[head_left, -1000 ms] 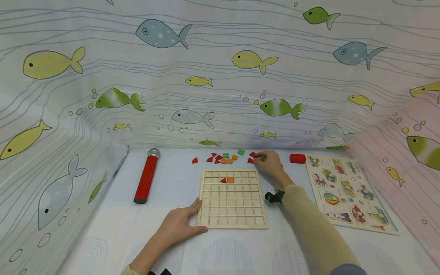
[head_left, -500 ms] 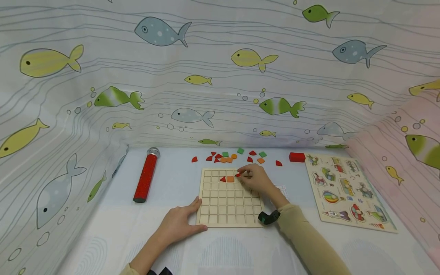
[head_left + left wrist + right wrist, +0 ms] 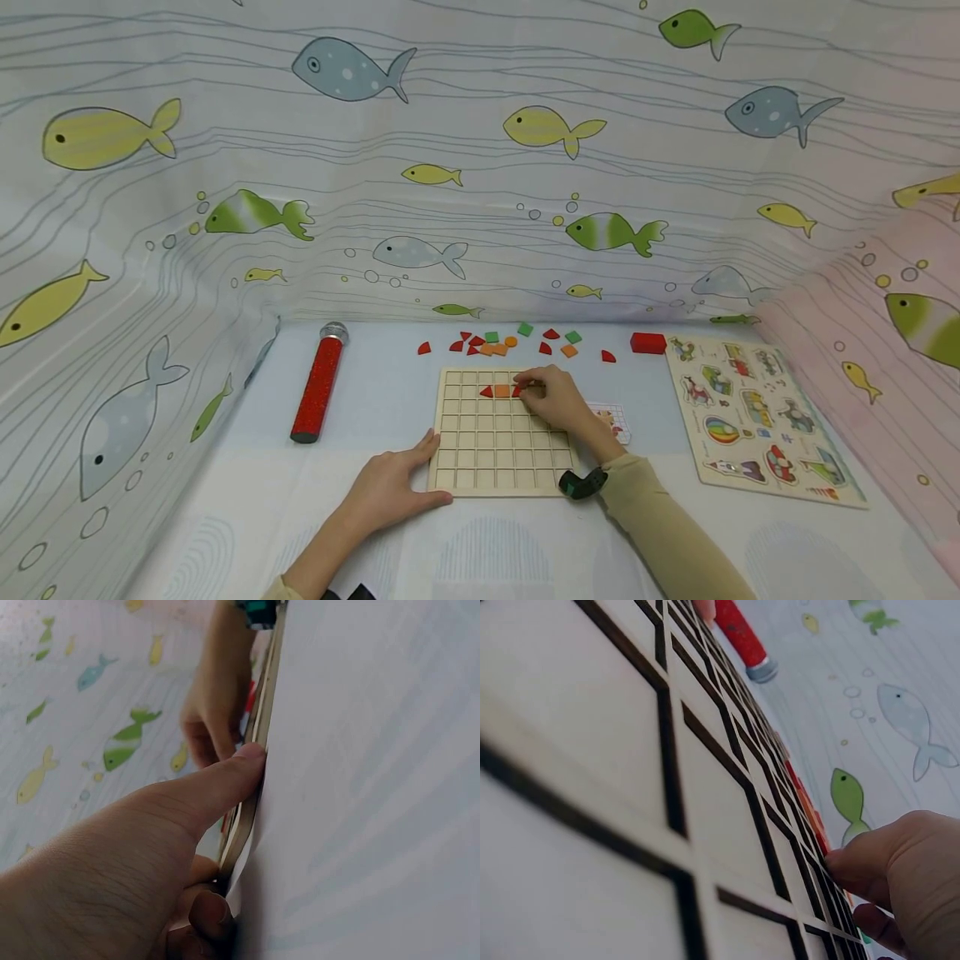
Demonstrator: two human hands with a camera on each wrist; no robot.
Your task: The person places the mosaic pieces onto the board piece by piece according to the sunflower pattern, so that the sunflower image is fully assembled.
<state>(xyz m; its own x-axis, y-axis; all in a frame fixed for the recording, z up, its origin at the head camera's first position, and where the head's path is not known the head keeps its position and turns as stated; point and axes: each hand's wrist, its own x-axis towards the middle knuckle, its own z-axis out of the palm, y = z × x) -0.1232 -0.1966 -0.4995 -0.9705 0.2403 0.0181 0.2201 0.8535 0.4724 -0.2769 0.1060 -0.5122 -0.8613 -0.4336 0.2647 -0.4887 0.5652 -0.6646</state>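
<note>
On wooden grid board (image 3: 504, 433), second row from far edge: right hand (image 3: 553, 400) pinched small red piece (image 3: 517, 391), just beside orange square (image 3: 502, 391) and red triangle (image 3: 487, 392). Left hand (image 3: 390, 492) lay spread flat, thumb pressed on board's near left corner. Loose pieces (image 3: 495, 343) sat past board's far edge. Red tube (image 3: 320, 383) lay left of board, picture puzzle (image 3: 757, 417) right. Risk, maybe: piece could tip on grid line and sit crooked, or bump orange square out. No words could be read anywhere.
</note>
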